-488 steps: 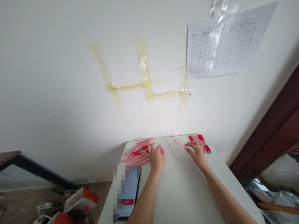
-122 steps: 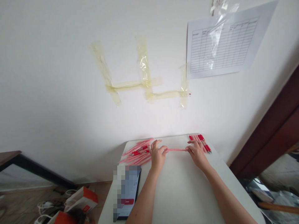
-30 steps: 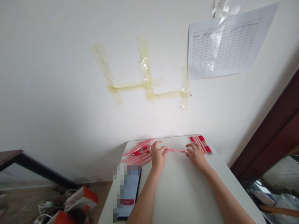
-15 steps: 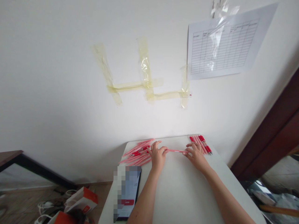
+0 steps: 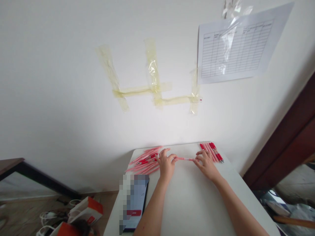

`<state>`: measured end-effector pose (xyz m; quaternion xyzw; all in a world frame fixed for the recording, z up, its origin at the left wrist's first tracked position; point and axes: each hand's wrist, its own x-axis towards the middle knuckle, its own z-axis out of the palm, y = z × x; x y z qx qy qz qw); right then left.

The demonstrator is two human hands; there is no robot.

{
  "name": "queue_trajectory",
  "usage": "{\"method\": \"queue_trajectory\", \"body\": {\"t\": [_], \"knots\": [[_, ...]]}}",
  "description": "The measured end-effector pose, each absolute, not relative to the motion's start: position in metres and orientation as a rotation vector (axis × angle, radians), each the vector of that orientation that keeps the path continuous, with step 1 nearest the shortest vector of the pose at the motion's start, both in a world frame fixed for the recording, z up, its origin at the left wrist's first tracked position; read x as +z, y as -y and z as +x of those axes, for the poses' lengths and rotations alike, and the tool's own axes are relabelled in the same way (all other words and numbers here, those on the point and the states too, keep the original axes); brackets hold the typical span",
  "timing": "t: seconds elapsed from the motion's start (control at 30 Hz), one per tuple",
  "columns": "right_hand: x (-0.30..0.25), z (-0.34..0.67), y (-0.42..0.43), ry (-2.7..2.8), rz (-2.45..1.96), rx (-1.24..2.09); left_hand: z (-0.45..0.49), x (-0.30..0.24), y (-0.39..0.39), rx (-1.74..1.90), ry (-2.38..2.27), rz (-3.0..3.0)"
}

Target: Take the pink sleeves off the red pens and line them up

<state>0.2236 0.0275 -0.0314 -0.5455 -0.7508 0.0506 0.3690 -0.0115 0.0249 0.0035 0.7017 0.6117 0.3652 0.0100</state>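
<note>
Between my two hands a slim pink pen point(image 5: 185, 159) is held level above the white table point(image 5: 192, 200). Thumb and fingertips of my left hand point(image 5: 166, 164) pinch its left end, while my right hand point(image 5: 206, 164) pinches the right end. A pale printed label shows on the pen's middle. Left of my left hand lies a loose pile of pink pens point(image 5: 146, 168), with several red pens point(image 5: 145, 161) with silvery tips among them. Beyond my right hand, more red and pink pens point(image 5: 212, 151) lie side by side in a row.
A phone or tablet point(image 5: 139, 200), partly blurred out, lies at the table's left edge. White and orange bags point(image 5: 86, 209) and cables stand on the floor at left. The wall behind carries yellowish tape point(image 5: 154, 72) and a printed sheet point(image 5: 236, 46).
The pen has turned slightly between my fingers, and its pale label shows more clearly. Both hands stay in nearly the same place. The number on the device's screen has changed.
</note>
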Motion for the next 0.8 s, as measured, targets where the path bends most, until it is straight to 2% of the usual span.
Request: {"method": "queue_trajectory", "body": {"t": [0.5,0.8], "knots": [[-0.038,0.225,-0.034,1.716,-1.387,-0.001,-0.012,0.006,-0.025,1.155,-1.893,2.173],[-0.040,0.226,-0.036,1.708,-1.362,0.066,-0.013,0.000,-0.028,1.172,-1.880,2.202]]}}
